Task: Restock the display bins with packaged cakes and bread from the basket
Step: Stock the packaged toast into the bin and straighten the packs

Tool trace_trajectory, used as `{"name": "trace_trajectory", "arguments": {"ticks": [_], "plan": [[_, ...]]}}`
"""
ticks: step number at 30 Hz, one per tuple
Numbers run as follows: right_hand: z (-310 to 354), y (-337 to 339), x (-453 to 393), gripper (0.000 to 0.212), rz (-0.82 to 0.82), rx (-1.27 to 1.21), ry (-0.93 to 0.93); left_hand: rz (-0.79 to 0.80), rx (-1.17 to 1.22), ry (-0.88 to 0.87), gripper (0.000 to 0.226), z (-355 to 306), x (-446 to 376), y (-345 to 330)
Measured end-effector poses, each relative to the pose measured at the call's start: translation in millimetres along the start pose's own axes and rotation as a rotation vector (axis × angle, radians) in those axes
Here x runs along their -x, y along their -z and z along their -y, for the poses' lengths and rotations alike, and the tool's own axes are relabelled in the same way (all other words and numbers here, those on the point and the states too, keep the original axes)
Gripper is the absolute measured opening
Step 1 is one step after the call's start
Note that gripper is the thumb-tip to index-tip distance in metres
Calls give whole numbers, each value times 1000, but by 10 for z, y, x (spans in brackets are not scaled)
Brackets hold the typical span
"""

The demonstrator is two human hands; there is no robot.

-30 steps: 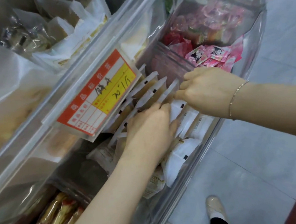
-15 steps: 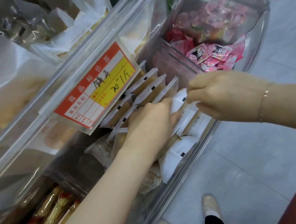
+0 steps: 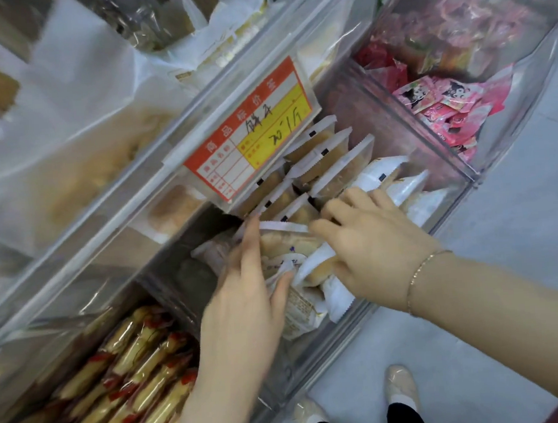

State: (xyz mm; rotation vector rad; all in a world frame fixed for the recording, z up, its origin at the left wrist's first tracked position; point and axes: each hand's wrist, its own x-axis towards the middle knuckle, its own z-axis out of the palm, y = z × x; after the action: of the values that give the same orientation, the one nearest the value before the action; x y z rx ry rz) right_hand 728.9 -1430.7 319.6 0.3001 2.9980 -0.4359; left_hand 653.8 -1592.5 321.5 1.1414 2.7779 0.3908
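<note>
A clear display bin (image 3: 448,199) holds rows of white-edged packaged cakes (image 3: 330,161) standing on edge. At its near end lies a loose pile of packaged bread (image 3: 293,246). My left hand (image 3: 244,299) presses against the left side of that pile, fingers and thumb around a packet. My right hand (image 3: 370,254) reaches in from the right and grips a white-wrapped bread packet (image 3: 318,268) in the same pile. The basket is out of view.
A red and yellow price tag (image 3: 252,134) hangs over the bin from the shelf above. A neighbouring bin holds pink and red snack packets (image 3: 448,107); another at lower left holds yellow and red packets (image 3: 144,379). Grey floor and my shoes (image 3: 400,387) lie below.
Both hands have moved down from the standing rows to the loose pile at the bin's near end. The right hand has closed on a white packet there.
</note>
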Motion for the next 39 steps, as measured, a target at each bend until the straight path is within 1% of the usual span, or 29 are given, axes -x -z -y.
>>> {"name": "trace_trajectory", "arguments": {"ticks": [2, 4, 6, 7, 9, 11, 13, 14, 16, 17, 19, 20, 21, 22, 23, 24, 26, 28, 29, 30, 31, 32, 33, 34, 35, 37, 39], "plan": [[57, -28, -40, 22, -13, 86, -18, -37, 50, 31, 80, 6, -14, -7], [47, -44, -69, 14, -27, 124, -32, -40, 91, 68, 70, -3, -18, -1], [-18, -53, -79, 12, -59, 180, -35, -68, 45, 14, 45, -8, 32, 45], [-61, -48, -79, 12, -83, 210, -41, -94, 32, -3, 37, 4, 79, 84], [-138, -59, -74, 13, -91, 267, -79, -159, 59, 4, 30, 70, 195, 155], [-154, -86, -86, 12, -77, 322, -71, -243, 125, 11, 25, 153, 328, 231], [-115, -77, -115, 13, -56, 361, -38, -320, 209, 8, 26, 223, 455, 312], [-92, -63, -133, 18, -27, 352, -33, -353, 268, 18, 27, 246, 516, 354], [-74, 4, -155, 36, -10, 212, -15, -389, 414, 94, 29, 275, 621, 434], [-67, 69, -154, 46, 11, 58, -11, -387, 477, 147, 28, 278, 653, 464], [29, 262, -105, 62, 55, -430, -28, -366, 584, 260, 28, 278, 670, 496], [113, 350, -74, 68, 90, -693, -7, -352, 621, 301, 28, 276, 649, 504], [196, 403, -57, 71, 127, -897, 30, -336, 639, 315, 28, 266, 615, 511], [272, 425, -48, 70, 153, -1026, 64, -313, 659, 314, 30, 243, 573, 518], [332, 428, -47, 63, 145, -1108, 71, -286, 700, 310, 29, 207, 533, 518], [367, 422, -57, 53, 99, -1160, 24, -261, 763, 305, 28, 169, 494, 517], [349, 460, -88, 32, -15, -1258, -145, -229, 941, 314, 28, 119, 442, 509], [244, 486, -66, 27, -52, -1355, -261, -224, 1083, 348, 31, 143, 427, 495], [183, 488, -29, 27, -47, -1419, -298, -209, 1078, 344, 30, 162, 433, 495], [132, 490, 16, 25, -46, -1494, -333, -189, 979, 315, 27, 187, 442, 486], [90, 492, 61, 21, -54, -1584, -367, -156, 768, 244, 24, 219, 451, 465], [50, 484, 103, 16, -73, -1676, -403, -119, 472, 140, 24, 237, 442, 435], [16, 467, 136, 13, -100, -1747, -442, -81, 188, 25, 30, 236, 415, 393], [-10, 450, 157, 11, -127, -1779, -481, -25, -8, -56, 41, 221, 367, 341], [-31, 431, 165, 10, -146, -1766, -524, 56, -129, -79, 51, 190, 307, 293], [-60, 391, 156, 12, -191, -1686, -632, 185, -305, -63, 69, 124, 155, 188], [-106, 353, 137, 20, -274, -1708, -724, 303, -428, -35, 78, 89, -5, 88]]}}
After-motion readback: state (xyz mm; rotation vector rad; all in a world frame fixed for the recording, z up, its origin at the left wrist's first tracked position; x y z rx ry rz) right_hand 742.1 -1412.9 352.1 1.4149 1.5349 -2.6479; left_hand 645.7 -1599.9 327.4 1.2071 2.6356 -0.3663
